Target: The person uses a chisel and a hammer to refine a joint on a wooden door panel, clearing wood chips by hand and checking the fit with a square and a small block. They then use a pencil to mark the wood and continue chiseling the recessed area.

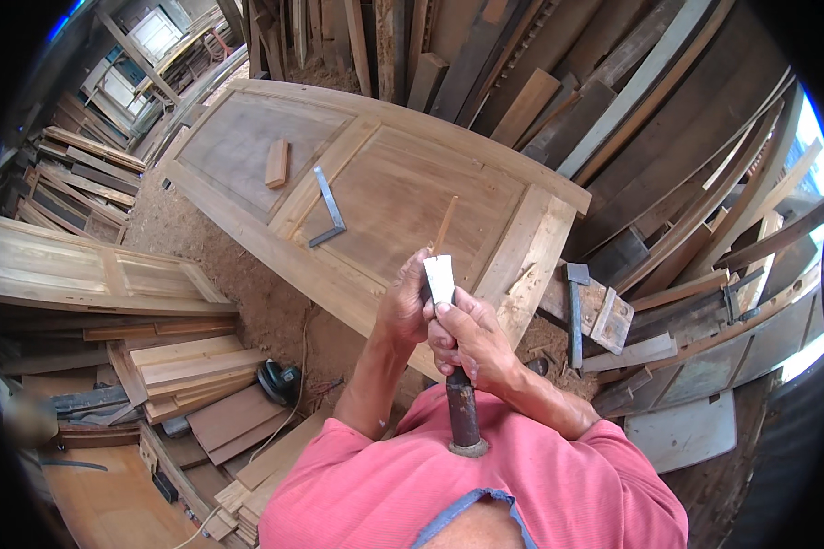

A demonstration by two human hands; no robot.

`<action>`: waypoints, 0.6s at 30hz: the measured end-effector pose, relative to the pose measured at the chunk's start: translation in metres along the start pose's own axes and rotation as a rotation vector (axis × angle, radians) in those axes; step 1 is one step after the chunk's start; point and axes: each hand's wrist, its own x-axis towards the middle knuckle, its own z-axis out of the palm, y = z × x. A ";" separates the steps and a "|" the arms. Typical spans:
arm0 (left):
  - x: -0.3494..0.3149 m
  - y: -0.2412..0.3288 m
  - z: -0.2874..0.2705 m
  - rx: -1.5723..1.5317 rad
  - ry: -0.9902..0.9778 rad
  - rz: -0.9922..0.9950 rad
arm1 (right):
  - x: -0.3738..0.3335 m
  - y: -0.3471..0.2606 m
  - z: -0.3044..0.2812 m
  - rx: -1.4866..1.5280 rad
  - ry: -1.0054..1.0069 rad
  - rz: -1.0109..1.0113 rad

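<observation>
My right hand [476, 337] is wrapped round a chisel [439, 279], its broad bright blade pointing away from me. The chisel's dark handle [462, 407] runs back toward me, and its butt end meets the front of my pink shirt. Close beside the blade, my left hand [401, 302] is closed on a thin wooden stick [446, 224] that slants up past the chisel's edge; its lower end is hidden by the fingers and blade. Both hands are over the near side of a panelled wooden door [430, 206]. A try square [328, 209] and a small wood block [277, 163] lie on that door.
A hammer [575, 311] rests on a board at the right of the door. Timber planks [522, 105] lean along the back and right. Another panelled door [92, 270] and stacked boards [192, 366] are at the left, near a dark power tool [279, 380] with a cord.
</observation>
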 end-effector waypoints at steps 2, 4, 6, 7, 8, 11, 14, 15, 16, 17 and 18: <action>-0.007 -0.002 0.030 0.215 0.020 0.054 | -0.009 -0.015 0.003 -0.029 0.155 -0.042; -0.043 -0.025 -0.005 0.336 -0.083 -0.098 | -0.031 -0.032 0.002 -0.047 0.220 -0.319; -0.067 -0.056 -0.041 0.204 -0.014 -0.189 | -0.048 -0.041 -0.002 -0.111 0.065 -0.429; -0.071 -0.059 -0.043 0.194 0.007 -0.213 | -0.044 -0.045 -0.005 -0.185 0.145 -0.394; -0.061 -0.056 -0.043 0.196 0.117 -0.133 | -0.034 -0.041 -0.010 -0.115 0.185 -0.321; -0.024 -0.036 -0.022 0.409 0.227 0.070 | -0.005 -0.028 -0.021 0.108 0.202 -0.209; 0.006 -0.019 -0.011 0.666 0.222 0.288 | 0.012 -0.016 -0.013 0.191 0.081 -0.039; 0.013 -0.015 -0.006 0.701 0.209 0.364 | 0.016 -0.011 -0.010 0.185 0.025 -0.009; 0.014 -0.007 -0.001 0.678 0.173 0.366 | 0.019 -0.004 -0.012 0.190 -0.025 -0.003; 0.012 -0.005 -0.004 0.836 0.172 0.416 | 0.017 -0.003 -0.010 0.186 -0.017 -0.009; 0.010 -0.003 -0.006 0.994 0.168 0.466 | 0.014 -0.005 -0.007 0.181 -0.009 -0.015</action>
